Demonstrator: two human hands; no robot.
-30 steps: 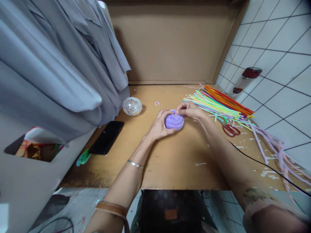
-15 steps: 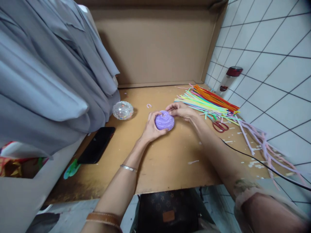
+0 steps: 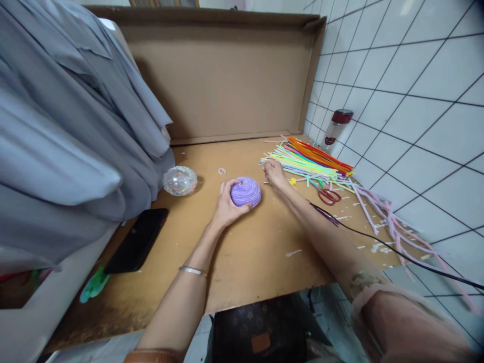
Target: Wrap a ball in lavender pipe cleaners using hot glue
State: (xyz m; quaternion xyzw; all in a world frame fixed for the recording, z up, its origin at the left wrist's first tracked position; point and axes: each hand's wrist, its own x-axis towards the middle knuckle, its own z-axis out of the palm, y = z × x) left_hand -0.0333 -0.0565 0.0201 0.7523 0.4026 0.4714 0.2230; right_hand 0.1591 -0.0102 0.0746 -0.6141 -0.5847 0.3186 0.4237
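Note:
My left hand [image 3: 226, 205] is wrapped around the left side of a purple ball [image 3: 245, 192]. The ball looks coiled from fuzzy pipe cleaner, with a small hole at its top. To its right, my right hand [image 3: 274, 173] is closed and apart from the ball. Whatever its fingers may hold is hidden. Just under that hand a thin metal tip and a yellow piece [image 3: 292, 181] show. Beyond it lies a pile of coloured pipe cleaners [image 3: 308, 160].
Red-handled scissors [image 3: 328, 195], a black cable [image 3: 363, 231] and lilac pipe cleaners [image 3: 393, 217] lie at right. A lidded bottle [image 3: 336, 128] stands by the tiles. At left are a clear faceted ball [image 3: 180, 180], a black phone [image 3: 138, 241] and grey cloth [image 3: 75, 126]. Cardboard [image 3: 219, 80] stands behind.
My right hand has moved off the ball to the right and closed. My left hand still holds the ball. The whole view has shifted slightly.

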